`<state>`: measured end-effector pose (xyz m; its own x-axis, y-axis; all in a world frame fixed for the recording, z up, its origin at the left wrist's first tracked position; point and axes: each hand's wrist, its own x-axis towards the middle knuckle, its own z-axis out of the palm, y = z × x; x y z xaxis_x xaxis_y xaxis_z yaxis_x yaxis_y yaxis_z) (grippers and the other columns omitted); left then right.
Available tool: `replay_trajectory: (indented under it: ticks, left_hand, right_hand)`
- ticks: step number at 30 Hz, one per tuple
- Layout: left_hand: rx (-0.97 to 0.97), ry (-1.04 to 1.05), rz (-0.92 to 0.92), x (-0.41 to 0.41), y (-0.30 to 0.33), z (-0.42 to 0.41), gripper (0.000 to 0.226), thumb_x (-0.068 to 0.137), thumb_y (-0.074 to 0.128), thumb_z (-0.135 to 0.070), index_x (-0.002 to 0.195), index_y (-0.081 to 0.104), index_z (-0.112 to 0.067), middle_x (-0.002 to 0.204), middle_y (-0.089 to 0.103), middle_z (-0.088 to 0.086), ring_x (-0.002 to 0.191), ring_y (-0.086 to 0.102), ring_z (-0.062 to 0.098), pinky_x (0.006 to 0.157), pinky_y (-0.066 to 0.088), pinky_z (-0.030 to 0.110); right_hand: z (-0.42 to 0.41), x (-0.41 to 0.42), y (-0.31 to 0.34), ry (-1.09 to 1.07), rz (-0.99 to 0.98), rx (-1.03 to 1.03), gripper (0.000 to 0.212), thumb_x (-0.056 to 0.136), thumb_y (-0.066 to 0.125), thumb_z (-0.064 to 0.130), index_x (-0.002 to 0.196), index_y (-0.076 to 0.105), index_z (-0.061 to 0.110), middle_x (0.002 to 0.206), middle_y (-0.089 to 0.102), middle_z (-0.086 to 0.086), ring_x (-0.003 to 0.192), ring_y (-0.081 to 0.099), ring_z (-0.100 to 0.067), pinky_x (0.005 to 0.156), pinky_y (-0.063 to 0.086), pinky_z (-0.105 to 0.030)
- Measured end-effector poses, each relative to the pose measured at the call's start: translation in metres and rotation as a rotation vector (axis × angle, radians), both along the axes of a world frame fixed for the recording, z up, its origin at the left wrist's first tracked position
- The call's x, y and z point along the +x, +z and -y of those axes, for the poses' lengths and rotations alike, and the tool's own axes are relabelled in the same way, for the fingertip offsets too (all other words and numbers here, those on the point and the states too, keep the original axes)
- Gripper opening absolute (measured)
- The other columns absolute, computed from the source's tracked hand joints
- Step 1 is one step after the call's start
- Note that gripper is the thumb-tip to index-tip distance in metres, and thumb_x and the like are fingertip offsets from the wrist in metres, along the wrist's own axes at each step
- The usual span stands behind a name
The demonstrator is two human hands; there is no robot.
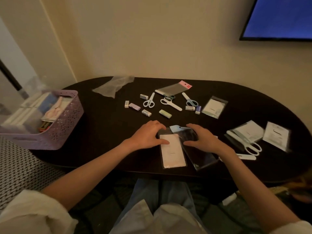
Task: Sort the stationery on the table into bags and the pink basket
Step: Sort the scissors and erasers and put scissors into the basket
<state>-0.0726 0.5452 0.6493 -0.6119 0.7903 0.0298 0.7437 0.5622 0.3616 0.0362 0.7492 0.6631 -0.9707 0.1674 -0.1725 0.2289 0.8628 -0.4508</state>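
We've got L hand (pixel 148 135) flat, fingers spread on white bag (pixel 171 152); R hand (pixel 201 138) spread on clear bag (pixel 197 149), both table (pixel 101 132) front-centre. Basket (pixel 55 127) far left edge.

Dim warm light, soft grainy focus, blurred bowed edges, glowing blue screen (pixel 280 17).

So the basket (pixel 55 130) sits at the table's (pixel 104 142) left end, hanging over the edge a bit, with stuff inside. Scissors (pixel 149 101) and erasers (pixel 146 112) are scattered mid-table toward the wall, with an empty bag (pixel 112 86) behind them on the left. Two bags (pixel 172 153) overlap at the near edge under both hands, and more packets (pixel 276 135) lie to the right.
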Motion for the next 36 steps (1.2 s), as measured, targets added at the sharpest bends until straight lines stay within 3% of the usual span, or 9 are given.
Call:
replay_trajectory:
  ticks: [6, 15, 19, 25, 28, 31, 34, 36]
  left_hand:
    - [-0.157, 0.049, -0.081, 0.006, -0.017, -0.009, 0.092, 0.07, 0.065, -0.071, 0.143, 0.036, -0.021, 0.14, 0.038, 0.001, 0.128, 0.034, 0.018, 0.102, 0.034, 0.037]
    - [-0.15, 0.148, -0.029, -0.016, -0.013, 0.005, 0.076, 0.079, 0.068, -0.055, 0.141, 0.038, -0.023, 0.143, 0.038, 0.002, 0.131, 0.034, 0.021, 0.106, 0.033, 0.041]
    - [-0.129, 0.188, 0.014, -0.023, -0.014, 0.01, 0.072, 0.081, 0.069, -0.048, 0.141, 0.039, -0.022, 0.146, 0.036, 0.003, 0.133, 0.034, 0.022, 0.107, 0.033, 0.043]
    - [-0.081, 0.198, 0.033, -0.024, -0.01, 0.01, 0.063, 0.083, 0.071, -0.032, 0.138, 0.044, -0.022, 0.146, 0.036, 0.003, 0.134, 0.033, 0.022, 0.109, 0.034, 0.043]
    - [-0.018, 0.186, 0.021, -0.019, -0.009, 0.005, 0.054, 0.085, 0.07, -0.029, 0.134, 0.049, -0.023, 0.143, 0.04, 0.001, 0.133, 0.035, 0.02, 0.109, 0.034, 0.043]
    - [0.08, 0.201, 0.016, -0.014, -0.008, 0.0, 0.047, 0.086, 0.068, -0.027, 0.131, 0.052, -0.022, 0.138, 0.047, -0.001, 0.13, 0.04, 0.016, 0.108, 0.036, 0.038]
    - [0.256, 0.281, 0.099, -0.01, -0.005, -0.004, 0.04, 0.088, 0.067, -0.026, 0.126, 0.056, -0.018, 0.127, 0.056, -0.002, 0.117, 0.052, 0.011, 0.098, 0.043, 0.028]
    - [0.367, 0.36, 0.234, -0.008, -0.001, -0.007, 0.034, 0.089, 0.065, -0.026, 0.12, 0.059, -0.014, 0.116, 0.062, -0.001, 0.104, 0.058, 0.009, 0.089, 0.048, 0.025]
  right_hand:
    - [0.002, 0.004, -0.015, 0.117, 0.099, 0.078, 0.092, 0.083, 0.069, 0.046, 0.153, 0.015, 0.019, 0.161, 0.012, -0.003, 0.147, 0.013, -0.019, 0.118, 0.018, -0.037]
    - [0.007, -0.018, -0.027, -0.018, -0.038, -0.005, 0.082, 0.087, 0.064, 0.044, 0.152, 0.019, 0.021, 0.162, 0.002, -0.002, 0.146, 0.015, -0.023, 0.117, 0.023, -0.042]
    - [0.004, -0.022, -0.029, -0.202, -0.168, -0.09, 0.074, 0.088, 0.065, 0.033, 0.15, 0.025, 0.02, 0.159, 0.013, -0.006, 0.145, 0.019, -0.025, 0.115, 0.025, -0.041]
    - [0.004, -0.027, -0.024, -0.29, -0.058, -0.003, 0.093, 0.073, 0.081, 0.037, 0.146, 0.027, 0.018, 0.145, 0.03, -0.011, 0.134, 0.033, -0.027, 0.108, 0.034, -0.039]
    - [0.007, -0.031, -0.02, -0.325, -0.043, -0.12, 0.09, 0.072, 0.083, 0.025, 0.144, 0.029, 0.019, 0.143, 0.031, -0.01, 0.13, 0.04, -0.028, 0.106, 0.038, -0.038]
    - [0.007, -0.035, -0.018, -0.392, -0.14, -0.275, 0.073, 0.08, 0.074, 0.009, 0.141, 0.035, 0.018, 0.135, 0.044, -0.011, 0.122, 0.049, -0.026, 0.101, 0.043, -0.037]
    - [0.006, -0.037, -0.014, -0.532, -0.289, -0.586, 0.054, 0.088, 0.062, 0.002, 0.136, 0.04, 0.015, 0.113, 0.061, -0.008, 0.105, 0.061, -0.021, 0.09, 0.053, -0.039]
    - [0.007, -0.037, -0.007, -0.607, -0.345, -0.833, 0.043, 0.09, 0.059, 0.003, 0.129, 0.044, 0.013, 0.103, 0.062, -0.007, 0.091, 0.067, -0.018, 0.079, 0.057, -0.031]
